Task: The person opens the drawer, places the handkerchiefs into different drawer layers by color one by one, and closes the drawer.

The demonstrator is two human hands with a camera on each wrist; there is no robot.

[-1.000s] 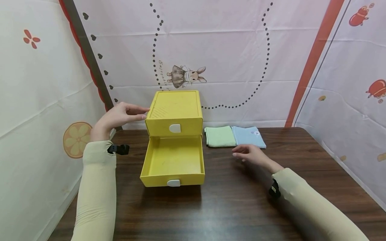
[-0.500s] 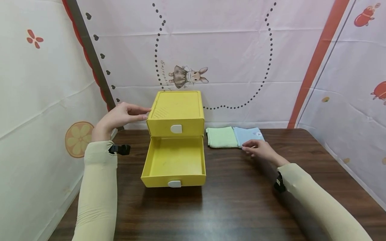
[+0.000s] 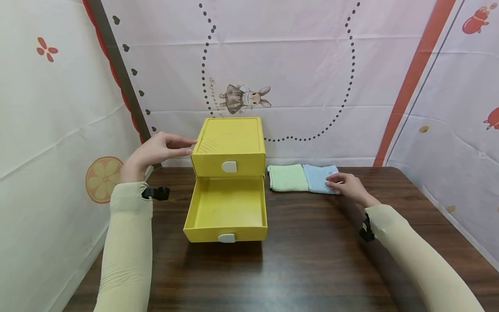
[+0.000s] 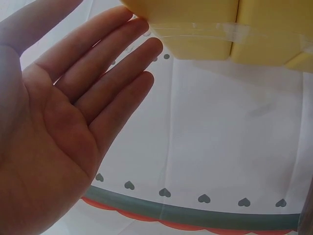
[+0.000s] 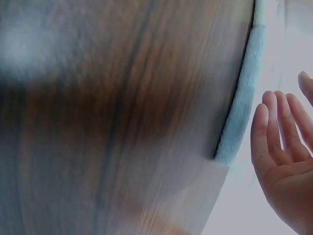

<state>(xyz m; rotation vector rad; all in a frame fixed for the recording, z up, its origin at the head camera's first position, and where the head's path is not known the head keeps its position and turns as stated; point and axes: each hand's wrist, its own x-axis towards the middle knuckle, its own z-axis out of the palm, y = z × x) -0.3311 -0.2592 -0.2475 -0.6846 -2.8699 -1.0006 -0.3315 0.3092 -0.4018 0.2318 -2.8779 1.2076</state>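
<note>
Lower drawer (image 3: 226, 212) of yellow drawer unit (image 3: 229, 147) pulled out, nothing inside. Right hand (image 3: 348, 186) fingers straight, flat on blue folded cloth (image 3: 317, 178), beside green cloth (image 3: 287, 177). Left hand (image 3: 156, 149) flat, fingertips bracing unit side. Step: reaching cloth. Next likely needs pinch grip on cloth edge.

Right wrist view smearing the bench (image 5: 122, 122) into blur, blue cloth (image 3: 317, 178) lying partly hidden under right hand (image 3: 348, 187), yellow drawer box (image 4: 220, 24) running off the frame top
</note>
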